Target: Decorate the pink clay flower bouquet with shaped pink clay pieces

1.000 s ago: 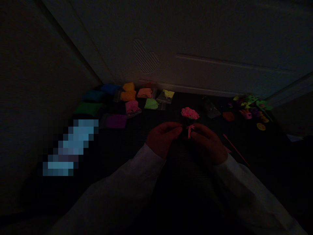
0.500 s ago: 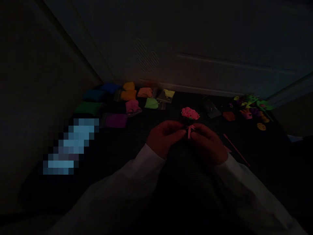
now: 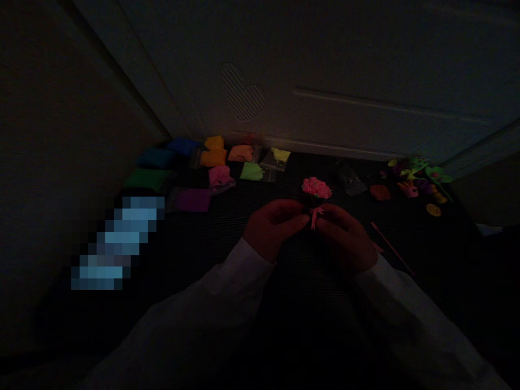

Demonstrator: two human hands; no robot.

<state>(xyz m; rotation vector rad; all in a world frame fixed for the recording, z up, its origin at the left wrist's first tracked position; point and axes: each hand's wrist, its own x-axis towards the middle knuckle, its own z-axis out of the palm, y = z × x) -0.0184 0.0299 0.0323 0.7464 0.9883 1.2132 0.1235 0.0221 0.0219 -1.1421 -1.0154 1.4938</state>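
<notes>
A small bouquet of pink flowers (image 3: 317,188) stands upright in front of me, its dark lower part hard to make out in the dim light. A pink ribbon bow (image 3: 316,215) sits on its front, with tails hanging down. My left hand (image 3: 276,225) is closed round the bouquet's left side, thumb beside the bow. From the right, my right hand (image 3: 345,235) grips the same bouquet, with thumb and fingers next to the bow's other side. Both hands' fingertips are partly lost in shadow.
Bags of coloured clay, among them a purple bag (image 3: 193,200) and a green bag (image 3: 148,179), lie at the back left. A pink stick tool (image 3: 392,248) rests right of my right hand. Small coloured models (image 3: 418,176) crowd the far right. A blurred bright screen (image 3: 117,244) is at left.
Both hands stay almost still round the bouquet. The bow's tails have shifted very slightly.
</notes>
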